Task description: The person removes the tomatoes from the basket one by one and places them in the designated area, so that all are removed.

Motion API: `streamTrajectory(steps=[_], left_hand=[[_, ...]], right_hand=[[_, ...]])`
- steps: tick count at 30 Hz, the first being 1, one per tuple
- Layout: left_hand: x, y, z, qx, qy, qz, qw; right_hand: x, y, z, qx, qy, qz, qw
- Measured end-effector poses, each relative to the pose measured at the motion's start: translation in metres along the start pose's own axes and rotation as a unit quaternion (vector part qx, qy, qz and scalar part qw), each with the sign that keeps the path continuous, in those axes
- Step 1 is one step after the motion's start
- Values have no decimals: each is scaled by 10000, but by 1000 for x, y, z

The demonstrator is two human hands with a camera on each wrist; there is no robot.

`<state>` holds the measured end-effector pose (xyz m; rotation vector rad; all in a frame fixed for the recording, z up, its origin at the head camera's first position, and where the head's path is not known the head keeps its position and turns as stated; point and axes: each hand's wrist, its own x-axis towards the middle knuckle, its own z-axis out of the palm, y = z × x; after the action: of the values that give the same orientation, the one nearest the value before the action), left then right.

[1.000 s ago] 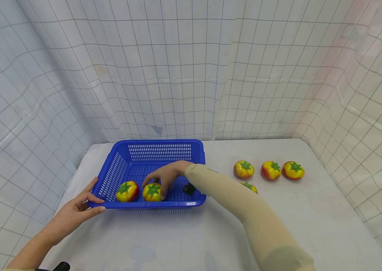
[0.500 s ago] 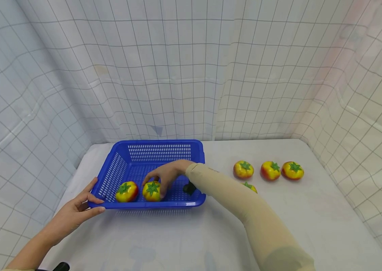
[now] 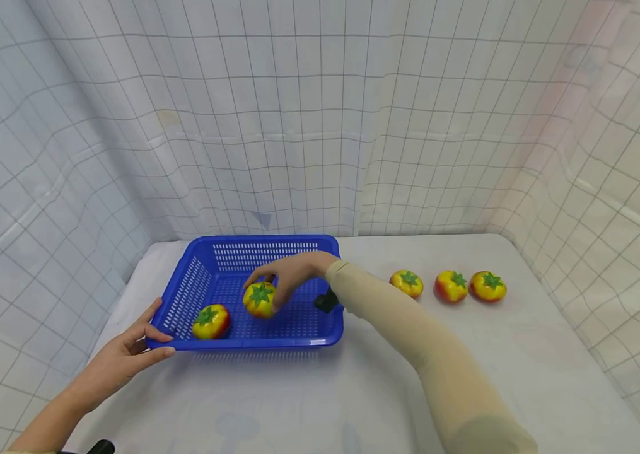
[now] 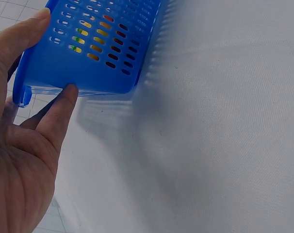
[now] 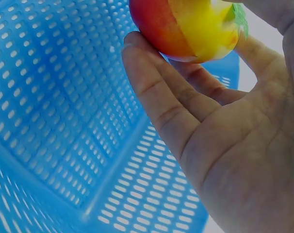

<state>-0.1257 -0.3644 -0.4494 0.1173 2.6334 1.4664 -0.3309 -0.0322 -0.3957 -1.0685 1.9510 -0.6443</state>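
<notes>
My right hand point(image 3: 294, 272) grips a yellow-and-red tomato point(image 3: 260, 299) with a green star-shaped leaf top, inside the blue plastic basket point(image 3: 251, 344). The right wrist view shows the held tomato point(image 5: 190, 29) between thumb and fingers, above the slotted basket floor. Another tomato point(image 3: 210, 321) lies in the basket's front left corner. At that corner my left hand point(image 3: 121, 356) pinches the basket's rim. In the left wrist view, the thumb and fingers of the left hand point(image 4: 28, 141) lie on either side of the rim.
Right of the basket, three more tomatoes sit in a row on the white tabletop: a left one point(image 3: 407, 284), a middle one point(image 3: 451, 287) and a right one point(image 3: 487, 287). White grid-patterned curtains point(image 3: 297, 126) enclose the back and sides.
My right hand has lifted the tomato from the basket's front, moving slightly up and right. Its sleeve now covers a tomato partly seen on the table before. My left hand stays put.
</notes>
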Motion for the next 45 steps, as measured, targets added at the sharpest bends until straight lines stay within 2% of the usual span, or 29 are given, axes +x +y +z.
streamTrajectory(steps=[11,24,31,45], left_hand=[[1,-3,0,-56,-30,5,10000],[2,-2,-2,-3,-18,-64,10000],[1,-1,-1,-100,-54,-30,9999],[2,-2,0,-65,-39,9,10000]], right_hand=[[-24,5,-15,280,203,-287,9990],[-62,14,-33,172,581,-330,9976],[-83,19,-42,247,639,-432,9967],[-139,36,-46,317,992,-158,9944]])
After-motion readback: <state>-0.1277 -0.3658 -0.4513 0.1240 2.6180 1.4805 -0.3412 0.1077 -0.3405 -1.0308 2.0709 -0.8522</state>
